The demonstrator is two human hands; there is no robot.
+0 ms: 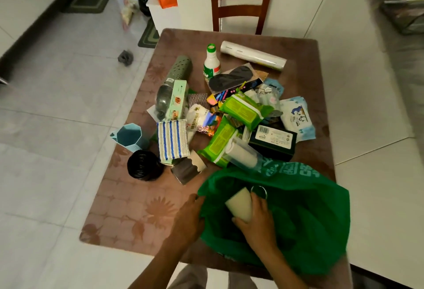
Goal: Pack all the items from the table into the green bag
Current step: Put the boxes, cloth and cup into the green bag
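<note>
Right hand holding pale cup inside green bag, left hand gripping rim

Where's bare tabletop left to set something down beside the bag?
Bare: the near-left table, bordered by the black jar, left hand and green bag. Also the far-left corner beyond the grey bottle. Crowded: the middle pile.

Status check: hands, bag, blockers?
Left hand grips green bag rim. Right hand holds white cup at bag mouth. No blockers; pile waits.
</note>
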